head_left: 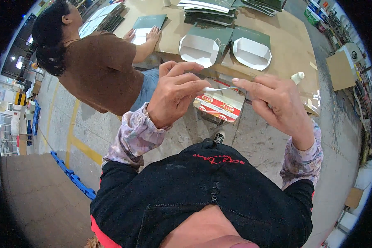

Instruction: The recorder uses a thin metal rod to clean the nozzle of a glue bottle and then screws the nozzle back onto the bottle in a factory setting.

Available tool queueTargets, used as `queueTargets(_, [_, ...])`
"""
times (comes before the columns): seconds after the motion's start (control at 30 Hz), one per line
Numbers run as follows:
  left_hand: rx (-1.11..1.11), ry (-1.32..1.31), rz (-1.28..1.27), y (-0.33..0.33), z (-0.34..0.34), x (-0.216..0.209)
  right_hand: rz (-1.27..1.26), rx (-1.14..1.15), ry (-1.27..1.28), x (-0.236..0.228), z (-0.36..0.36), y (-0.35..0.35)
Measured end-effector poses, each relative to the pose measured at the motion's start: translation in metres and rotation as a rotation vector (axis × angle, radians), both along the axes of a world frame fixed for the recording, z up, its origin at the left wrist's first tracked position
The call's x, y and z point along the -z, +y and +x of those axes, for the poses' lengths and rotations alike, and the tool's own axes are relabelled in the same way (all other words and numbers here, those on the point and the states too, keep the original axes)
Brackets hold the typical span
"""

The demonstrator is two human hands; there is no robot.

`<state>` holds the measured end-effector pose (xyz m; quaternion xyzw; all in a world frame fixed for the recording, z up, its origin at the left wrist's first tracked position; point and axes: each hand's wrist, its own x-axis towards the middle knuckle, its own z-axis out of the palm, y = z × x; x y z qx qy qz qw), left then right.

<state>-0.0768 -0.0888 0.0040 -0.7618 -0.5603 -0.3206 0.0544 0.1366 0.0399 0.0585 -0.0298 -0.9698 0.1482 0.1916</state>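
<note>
Both of my hands are raised in front of my chest, short of the table edge. My left hand [173,91] pinches the thick end of a small white stick-like piece [212,89], its other fingers curled loosely. This piece thins into a fine pale strand running to the fingertips of my right hand [279,101]. The right index finger reaches along the strand's far end, and the thumb is mostly hidden; the fingers look pinched there. Beyond the hands, two white octagonal trays [252,55] lie on dark green paper bags [252,34] with cords.
A cardboard-covered table [295,45] spans the far side, holding bag stacks [208,15] and a small white bottle [297,77]. At the left, a co-worker [96,68] presses a green-and-white piece on the table. A red-and-white carton [221,103] stands below my hands.
</note>
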Motion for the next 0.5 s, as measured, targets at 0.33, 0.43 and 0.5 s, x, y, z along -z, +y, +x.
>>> queueTargets(0.33, [-0.028, 0.004, 0.023, 0.002, 0.000, 0.004, 0.067, -0.018, 0.083, 0.014, -0.020, -0.006])
queueTargets(0.43, [-0.030, -0.037, 0.029, -0.001, 0.004, 0.006, 0.039, -0.016, 0.053, 0.014, -0.020, -0.006])
queueTargets(0.5, [-0.035, -0.007, 0.035, -0.001, 0.006, 0.006, 0.026, -0.023, 0.063, 0.019, -0.019, -0.005])
